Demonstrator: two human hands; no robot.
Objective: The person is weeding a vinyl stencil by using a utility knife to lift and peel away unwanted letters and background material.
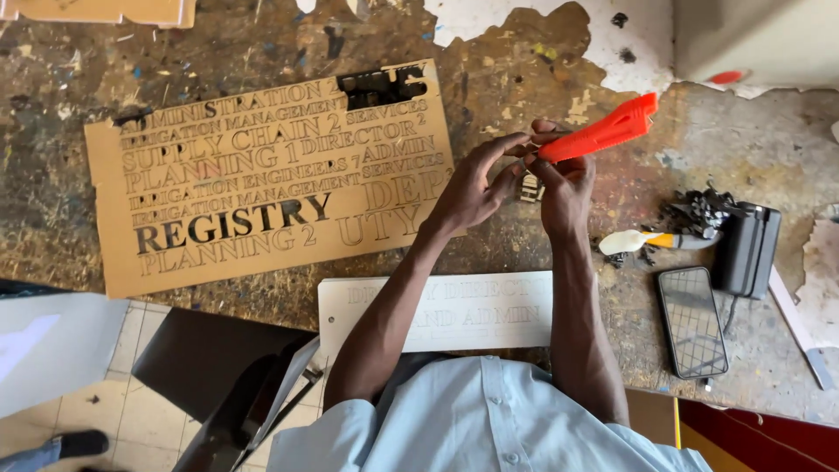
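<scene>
Right hand [566, 188]: raised over the middle of the tabletop, fingers closed around the near end of an orange utility knife [603, 131], whose body slants up and away to the right.
Left hand [476, 185]: just beside the right one, fingers [507, 150] pinched at the knife's tip end, meeting the right hand there; whether they grip a small piece is too small to tell.
Small dark cut-out [530, 186]: seen between the two hands, low in the gap; which hand holds it cannot be told.
Brown sign board [262, 175]: flat on the tabletop to the left of the hands, tilted slightly, covered in rows of cut lettering, some letters dark, most still the board's colour.
White sign plate [454, 310]: near edge of the tabletop, under the forearms, with faint engraved lettering.
Phone [692, 322]: lying flat at the near right, screen up and dark.
Black case [745, 249]: just right of and beyond the phone, beside a heap of dark offcuts [695, 210].
White-tipped tool [647, 240]: yellow-banded handle, lying between the hands and the black case.
Tabletop [524, 70]: worn, scarred brown surface with flaking white paint on the far right.
</scene>
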